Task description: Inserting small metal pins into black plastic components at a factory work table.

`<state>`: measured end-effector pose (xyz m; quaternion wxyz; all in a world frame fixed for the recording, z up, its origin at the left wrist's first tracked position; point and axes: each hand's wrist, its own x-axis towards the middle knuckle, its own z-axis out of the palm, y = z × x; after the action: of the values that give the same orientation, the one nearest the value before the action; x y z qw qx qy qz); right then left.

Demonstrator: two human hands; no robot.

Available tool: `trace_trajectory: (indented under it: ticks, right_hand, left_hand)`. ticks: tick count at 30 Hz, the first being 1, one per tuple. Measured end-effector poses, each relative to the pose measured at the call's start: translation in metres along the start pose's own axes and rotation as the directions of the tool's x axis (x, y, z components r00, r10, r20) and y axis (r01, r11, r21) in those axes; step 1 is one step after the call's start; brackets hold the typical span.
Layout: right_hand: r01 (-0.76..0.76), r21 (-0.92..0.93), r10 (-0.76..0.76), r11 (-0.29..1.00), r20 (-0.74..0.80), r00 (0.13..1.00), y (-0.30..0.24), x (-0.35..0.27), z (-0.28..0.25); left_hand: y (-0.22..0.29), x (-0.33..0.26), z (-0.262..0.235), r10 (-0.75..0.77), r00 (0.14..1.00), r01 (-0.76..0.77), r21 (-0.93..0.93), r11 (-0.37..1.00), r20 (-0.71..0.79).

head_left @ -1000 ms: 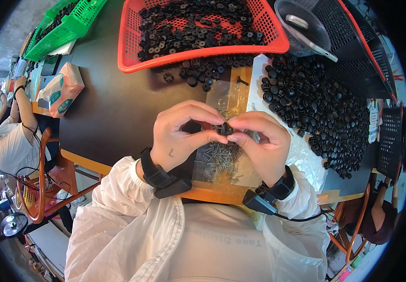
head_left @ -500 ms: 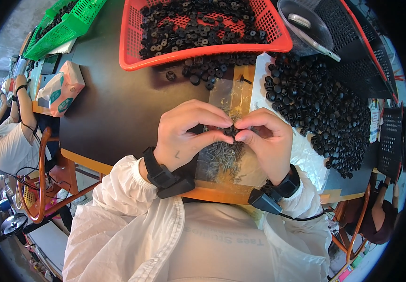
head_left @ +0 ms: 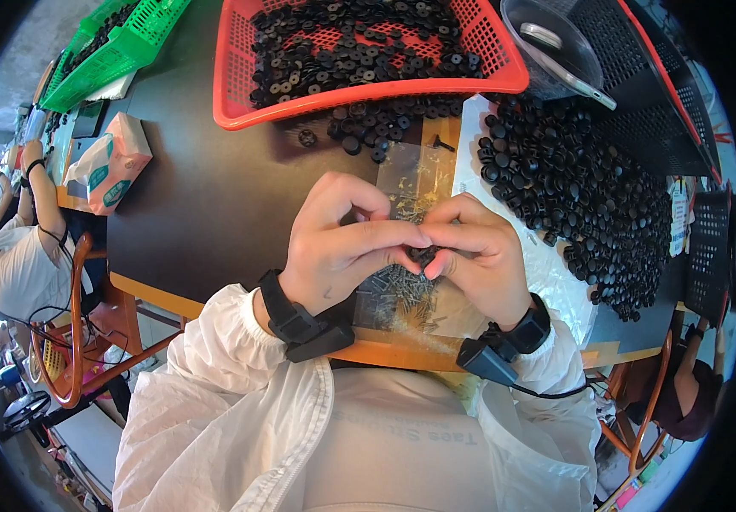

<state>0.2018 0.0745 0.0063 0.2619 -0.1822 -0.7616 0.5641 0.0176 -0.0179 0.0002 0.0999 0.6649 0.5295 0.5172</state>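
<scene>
My left hand (head_left: 334, 243) and my right hand (head_left: 481, 256) meet over the near middle of the table, fingertips touching. Pinched between them is a small dark plastic part (head_left: 422, 255), mostly covered by the fingers, so its exact shape is hidden. Beneath the hands lies a heap of thin silvery metal pins or screws (head_left: 404, 288) on a clear plastic sheet (head_left: 402, 166). To the right, a large pile of black round knob-like caps (head_left: 573, 188) spreads over a white plastic sheet (head_left: 468, 162).
A red basket (head_left: 231, 107) full of black discs with holes stands ahead, with loose black pieces (head_left: 370, 128) before it. Back right are a clear tub (head_left: 560, 64) and black crates (head_left: 632, 77). Leftward sit a tissue pack (head_left: 121, 162), a green basket (head_left: 121, 60) and a person (head_left: 27, 264).
The left fingers have shifted, the index finger now stretching across the top of the small dark part. My right hand has moved slightly, still pinching at the same spot.
</scene>
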Motion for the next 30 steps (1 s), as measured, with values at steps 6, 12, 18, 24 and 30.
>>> trace_trajectory:
  ticks: [6,12,18,24,30]
  right_hand:
    - [0.134,-0.073,-0.141,0.988,-0.099,0.985,0.002,0.000,0.009]
    - [0.184,-0.060,-0.192,0.981,-0.194,0.962,-0.005,-0.003,0.019]
    - [0.137,0.120,-0.142,0.983,0.033,0.989,-0.003,-0.002,0.006]
    - [0.121,0.123,-0.141,0.985,0.167,0.976,-0.008,-0.002,0.008]
    - [-0.026,0.358,-0.105,0.933,0.341,0.934,-0.008,-0.003,0.002]
  left_hand:
    - [0.005,0.006,0.000,0.202,0.978,-0.197,0.090,0.976,-0.055]
    - [0.005,0.000,0.000,0.276,0.959,-0.263,0.151,0.953,-0.072]
    - [0.004,-0.001,0.001,0.226,0.974,-0.228,-0.094,0.969,-0.025]
    - [0.003,0.003,0.003,0.288,0.956,-0.276,-0.171,0.946,0.055]
    - [0.004,-0.003,0.007,0.284,0.958,-0.265,-0.240,0.934,0.048]
